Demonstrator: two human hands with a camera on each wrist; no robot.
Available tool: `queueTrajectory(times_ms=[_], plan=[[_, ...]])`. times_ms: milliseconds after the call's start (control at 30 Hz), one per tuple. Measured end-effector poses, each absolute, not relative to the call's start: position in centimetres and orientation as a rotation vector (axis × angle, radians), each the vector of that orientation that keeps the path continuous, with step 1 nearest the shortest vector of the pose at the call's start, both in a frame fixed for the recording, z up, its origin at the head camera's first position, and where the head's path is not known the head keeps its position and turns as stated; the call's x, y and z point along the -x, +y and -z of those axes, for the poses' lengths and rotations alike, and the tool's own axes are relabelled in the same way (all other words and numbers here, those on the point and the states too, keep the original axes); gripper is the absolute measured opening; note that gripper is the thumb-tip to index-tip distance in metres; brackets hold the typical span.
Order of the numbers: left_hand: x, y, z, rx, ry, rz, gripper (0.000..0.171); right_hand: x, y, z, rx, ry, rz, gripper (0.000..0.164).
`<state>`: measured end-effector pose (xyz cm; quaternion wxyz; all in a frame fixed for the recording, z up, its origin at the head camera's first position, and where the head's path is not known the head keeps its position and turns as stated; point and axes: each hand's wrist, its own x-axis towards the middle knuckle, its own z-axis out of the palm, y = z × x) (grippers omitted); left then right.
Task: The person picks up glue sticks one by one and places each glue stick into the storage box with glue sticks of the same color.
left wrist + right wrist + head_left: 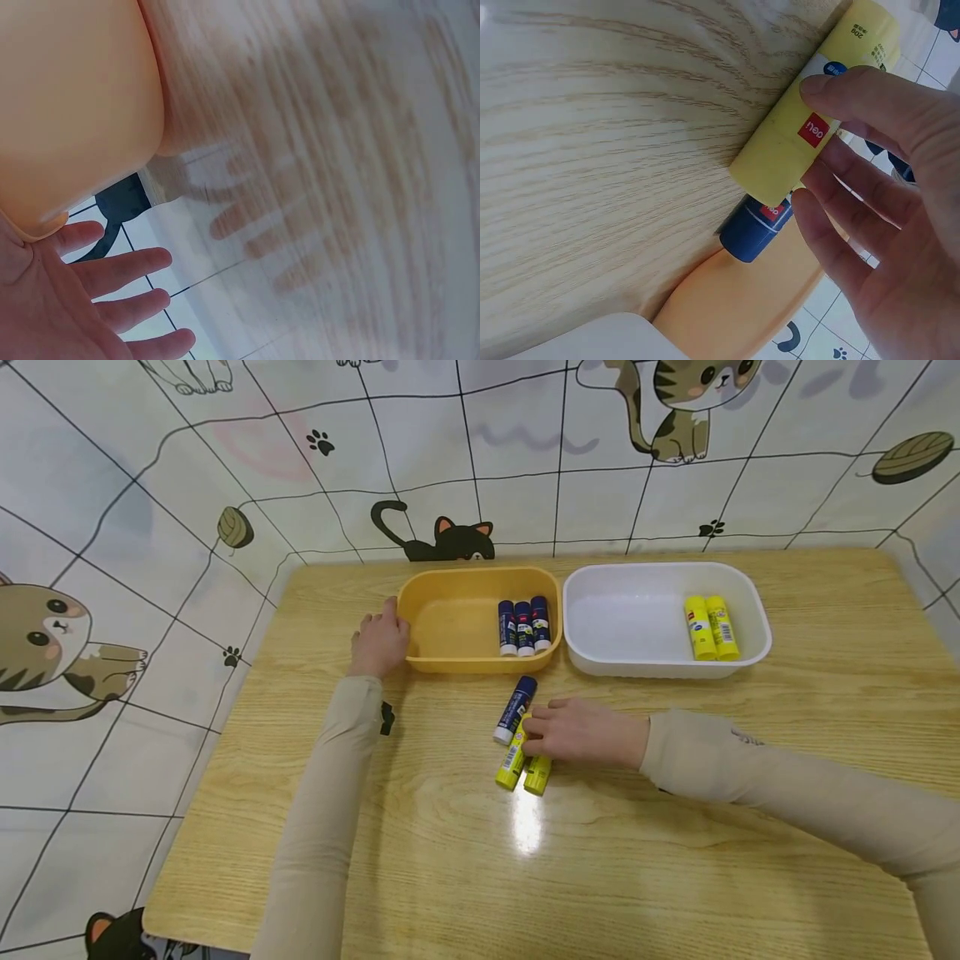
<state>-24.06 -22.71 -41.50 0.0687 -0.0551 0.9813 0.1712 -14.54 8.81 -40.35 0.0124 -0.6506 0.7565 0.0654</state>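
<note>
My right hand pinches a yellow glue stick between thumb and fingers, low over the table. Seen from the head, only the lower end of this stick shows beneath the hand. Just left of it lie another yellow glue stick and a dark blue one. My left hand rests against the left end of the orange-yellow tray, its fingers fairly straight in the left wrist view; the thumb is hidden there. Inside that tray, several dark blue glue sticks lie side by side at the right end.
A white tray stands right beside the orange-yellow one, with two yellow glue sticks at its right end. Both trays sit near the back of the wooden table. Behind rises a tiled wall with cat drawings.
</note>
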Motion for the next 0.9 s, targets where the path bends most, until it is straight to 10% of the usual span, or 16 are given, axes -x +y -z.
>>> queueTrajectory(times_ms=[900], plan=[[24.00,-22.63,41.46,0.163,2.955,-0.525,0.052,13.94,9.32,40.61,2.132,2.351,-0.283,0.019]])
